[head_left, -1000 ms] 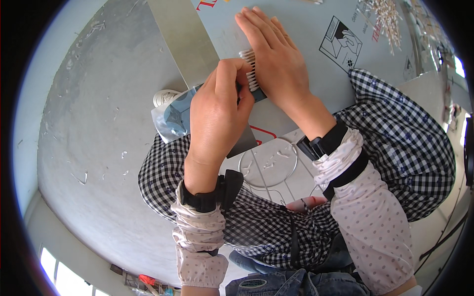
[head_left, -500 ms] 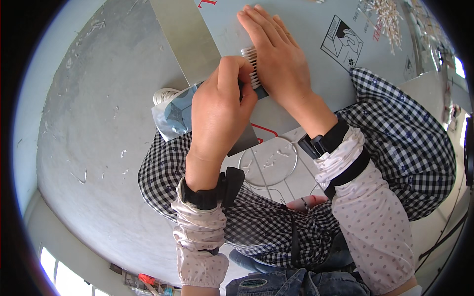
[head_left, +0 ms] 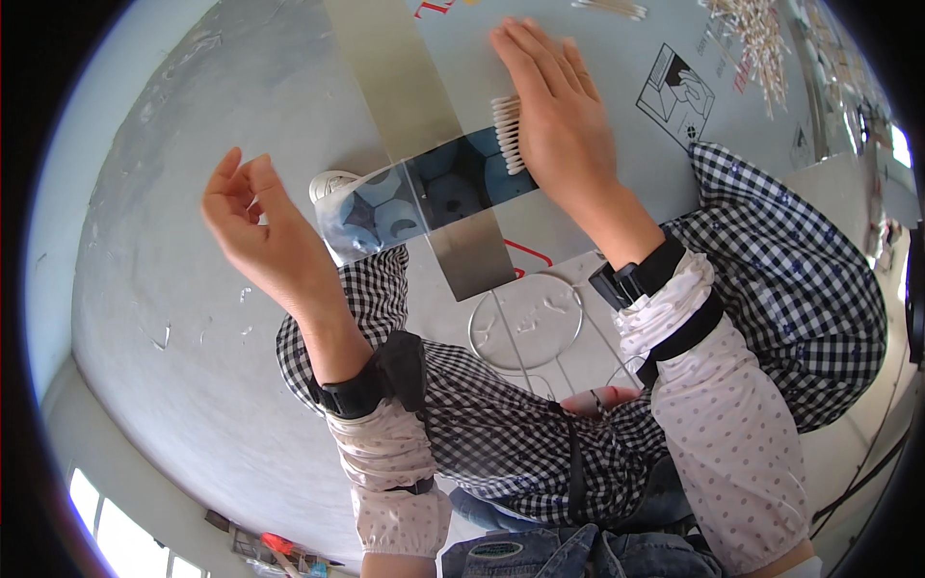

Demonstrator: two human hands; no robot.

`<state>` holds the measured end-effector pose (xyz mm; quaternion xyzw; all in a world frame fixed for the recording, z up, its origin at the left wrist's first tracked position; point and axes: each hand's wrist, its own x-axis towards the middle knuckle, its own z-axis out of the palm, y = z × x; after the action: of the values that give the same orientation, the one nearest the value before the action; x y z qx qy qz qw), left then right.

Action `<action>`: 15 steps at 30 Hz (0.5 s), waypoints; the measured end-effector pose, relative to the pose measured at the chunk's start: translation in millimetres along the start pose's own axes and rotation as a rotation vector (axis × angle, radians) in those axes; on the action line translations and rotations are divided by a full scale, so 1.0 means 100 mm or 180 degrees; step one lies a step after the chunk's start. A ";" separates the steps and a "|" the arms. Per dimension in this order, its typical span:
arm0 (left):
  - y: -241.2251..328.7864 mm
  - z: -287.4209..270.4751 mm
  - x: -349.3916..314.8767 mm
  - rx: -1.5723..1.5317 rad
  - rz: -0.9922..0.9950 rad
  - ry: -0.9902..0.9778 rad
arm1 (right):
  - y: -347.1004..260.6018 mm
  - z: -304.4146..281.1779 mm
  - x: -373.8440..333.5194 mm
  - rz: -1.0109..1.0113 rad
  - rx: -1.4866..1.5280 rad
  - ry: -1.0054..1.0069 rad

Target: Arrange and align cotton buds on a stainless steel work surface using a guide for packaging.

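Note:
A row of cotton swabs lies side by side on the board, only their white tips showing past the edge of my right hand. That hand rests flat over their sticks, fingers stretched out. Under the tips is one end of a blue patterned plastic bag, whose clear shiny end juts out past the board's left edge. My left hand is raised over the floor to the left of the bag. Its fingers are loosely bent and apart, with nothing visible in them.
The grey printed board lies across my knees, a brown tape strip along its left side. A heap of loose swabs sits at the far right, a small bunch of swabs at the top. Below is a round metal ring.
My left hand has let go of the bag beside the swabs and swung out to the left. The bag now lies flat and uncovered. My right hand stays over the swabs.

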<state>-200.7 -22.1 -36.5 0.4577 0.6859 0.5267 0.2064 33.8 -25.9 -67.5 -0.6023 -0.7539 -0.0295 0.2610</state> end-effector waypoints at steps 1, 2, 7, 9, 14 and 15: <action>-0.06 -0.05 -0.01 0.0382 0.0278 -0.0267 | -0.01 0.00 0.00 -0.0018 -0.0069 0.0015; -0.10 -0.11 -0.01 0.0769 0.0550 -0.0534 | -0.02 0.00 0.00 -0.0036 -0.0138 0.0029; 0.08 -0.15 -0.21 0.0680 0.1355 -0.2122 | 0.02 -0.02 -0.01 -0.0086 0.0101 0.0031; 0.17 -0.20 -0.25 0.0775 0.1334 -0.2297 | -0.04 -0.01 -0.01 -0.0123 0.0118 0.0020; 0.13 -0.28 -0.21 0.0887 0.1335 -0.2685 | -0.42 -0.01 -0.03 -0.0196 0.0129 -0.0242; 0.13 -0.26 -0.22 0.0904 0.1401 -0.2714 | -0.43 -0.01 -0.04 -0.0213 0.0125 -0.0242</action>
<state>-204.3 -54.7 -19.3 0.7898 0.4926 0.2252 0.2880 -5.0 -41.3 -56.3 -0.5722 -0.7834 -0.0005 0.2428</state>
